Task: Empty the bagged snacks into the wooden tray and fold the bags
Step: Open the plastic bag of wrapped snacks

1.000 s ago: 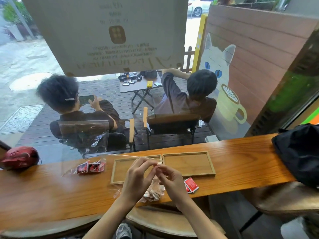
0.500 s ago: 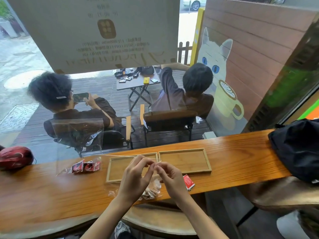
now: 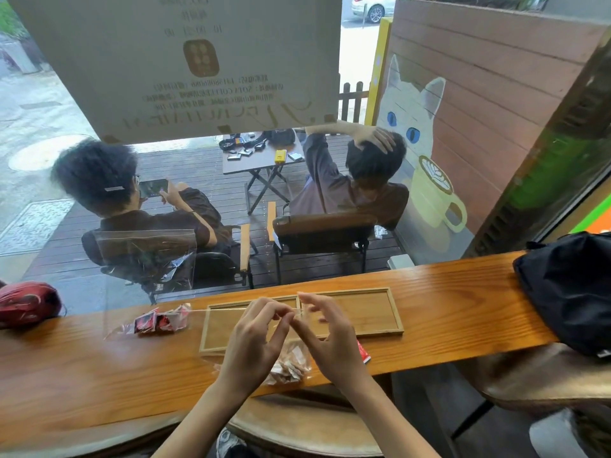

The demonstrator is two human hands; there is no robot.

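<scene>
Left hand (image 3: 254, 338) and right hand (image 3: 330, 335), pinch grip on clear snack bag (image 3: 291, 361) top edge

Wooden counter (image 3: 446, 292) along a window, crossing the frame from lower left to right.

On it: a two-part wooden tray (image 3: 395, 312) at centre; a clear bag of red packets (image 3: 155, 320) left of it; a clear bag of pale snacks (image 3: 291, 365) at the near edge; a red packet (image 3: 363, 352) beside that; a red bundle (image 3: 28, 302) far left; a black bag (image 3: 568, 289) far right.
</scene>
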